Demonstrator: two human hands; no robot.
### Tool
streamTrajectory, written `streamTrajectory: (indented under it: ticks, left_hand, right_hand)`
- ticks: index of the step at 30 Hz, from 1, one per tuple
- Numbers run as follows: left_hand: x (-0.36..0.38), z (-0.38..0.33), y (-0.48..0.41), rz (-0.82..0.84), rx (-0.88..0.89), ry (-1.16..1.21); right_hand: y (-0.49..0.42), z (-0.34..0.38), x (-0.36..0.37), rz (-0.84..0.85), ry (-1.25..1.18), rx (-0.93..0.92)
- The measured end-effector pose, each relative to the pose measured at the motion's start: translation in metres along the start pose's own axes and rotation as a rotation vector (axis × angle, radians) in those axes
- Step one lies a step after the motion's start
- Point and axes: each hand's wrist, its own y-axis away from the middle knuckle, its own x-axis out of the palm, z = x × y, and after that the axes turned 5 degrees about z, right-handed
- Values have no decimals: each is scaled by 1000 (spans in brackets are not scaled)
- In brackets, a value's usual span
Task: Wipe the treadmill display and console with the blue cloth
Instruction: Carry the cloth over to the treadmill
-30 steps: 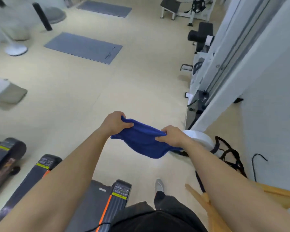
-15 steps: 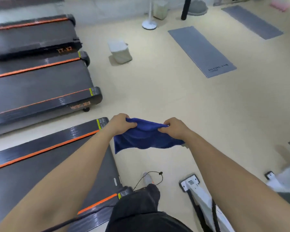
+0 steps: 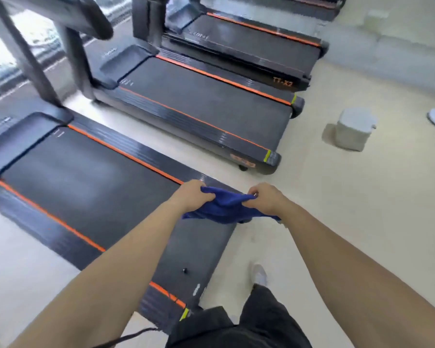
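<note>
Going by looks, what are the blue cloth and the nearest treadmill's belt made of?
Blue cloth: soft fabric, probably terry or microfibre; it bunches and droops between the left hand and right hand. Treadmill belt: dark, matte, likely rubber; it shows only dull glare. Motion blur hides finer texture.

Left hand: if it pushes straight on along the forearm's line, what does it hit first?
Probably the right side rail of the nearest treadmill, just beyond the left hand, which grips the blue cloth. Depth is unclear; it may pass above.
</note>
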Motion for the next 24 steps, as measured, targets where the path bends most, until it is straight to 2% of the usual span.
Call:
streamTrajectory:
  ticks: [6,12,15,18,24]
  left_hand:
    - [-86,55,-6,-263,-238,146]
    - [-168,105,26,-649,-454,256]
    - [-208,120,53,-845,-527,290]
    - [-248,136,72,-1003,-587,325]
    - [-334,194,83,-1220,-662,350]
  right_hand:
    - [-126,110,-26,189,218,-302]
    - [-198,247,-37,363,378,-587]
    - [-216,321,-33,345,438,-678]
    - [-227,392,-23,239,581,-800]
    - [-269,528,8,121,702,-963]
